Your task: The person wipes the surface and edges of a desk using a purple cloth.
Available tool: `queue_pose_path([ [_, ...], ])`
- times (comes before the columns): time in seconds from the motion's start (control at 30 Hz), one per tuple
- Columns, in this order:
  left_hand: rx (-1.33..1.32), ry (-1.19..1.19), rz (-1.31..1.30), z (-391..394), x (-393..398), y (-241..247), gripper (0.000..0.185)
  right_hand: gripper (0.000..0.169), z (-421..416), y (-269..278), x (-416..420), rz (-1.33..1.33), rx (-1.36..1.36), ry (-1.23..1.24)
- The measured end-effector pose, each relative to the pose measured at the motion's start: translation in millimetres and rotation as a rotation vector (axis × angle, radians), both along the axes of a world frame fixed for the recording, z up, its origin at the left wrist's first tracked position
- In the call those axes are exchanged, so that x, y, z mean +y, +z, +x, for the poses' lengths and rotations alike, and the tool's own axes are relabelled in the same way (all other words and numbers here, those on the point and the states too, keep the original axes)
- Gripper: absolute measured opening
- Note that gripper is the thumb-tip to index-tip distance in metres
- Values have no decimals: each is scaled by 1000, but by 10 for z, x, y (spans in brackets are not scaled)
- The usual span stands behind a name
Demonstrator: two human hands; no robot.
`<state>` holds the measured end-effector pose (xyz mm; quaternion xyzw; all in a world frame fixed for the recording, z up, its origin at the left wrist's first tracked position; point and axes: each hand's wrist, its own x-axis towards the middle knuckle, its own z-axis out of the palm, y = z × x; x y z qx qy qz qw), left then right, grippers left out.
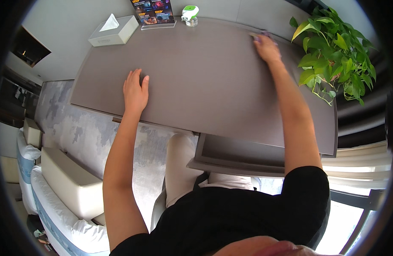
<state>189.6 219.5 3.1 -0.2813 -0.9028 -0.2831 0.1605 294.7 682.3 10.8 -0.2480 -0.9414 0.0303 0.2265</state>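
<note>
My left hand (135, 91) rests palm down on the left part of a brown-grey desk (202, 73). Nothing is in it, and its thumb stands apart from the fingers. Near the desk's back edge, on the right, my right hand (267, 48) presses a cloth (269, 33) against the top. Only scraps of the cloth show past the fingers, purplish and pale yellow, and they are blurred. Beside my right forearm spreads a leafy green potted plant (340, 54), its pot mostly hidden by leaves.
Along the back stand a tissue box (114, 31), a printed sign in a clear stand (154, 14) and a green-and-white plug-in device with a small bottle (190, 16). A pulled-out drawer (241, 148) juts over my lap. Trailing vines (322, 96) hang at the right edge. Beds (60, 204) lie lower left.
</note>
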Motion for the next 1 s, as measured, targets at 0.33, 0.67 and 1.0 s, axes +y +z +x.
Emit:
queue_pose_path([
  [0.33, -3, 77, -225, 123, 103, 45, 57, 40, -135, -36, 118, 61, -53, -99],
  [0.67, -42, 48, -152, 66, 102, 86, 55, 40, -976, 65, -1402, -45, -9, 306],
  [1.0, -38, 21, -121, -14, -37, 23, 49, 40, 262, 90, 244, 3, -48, -149],
])
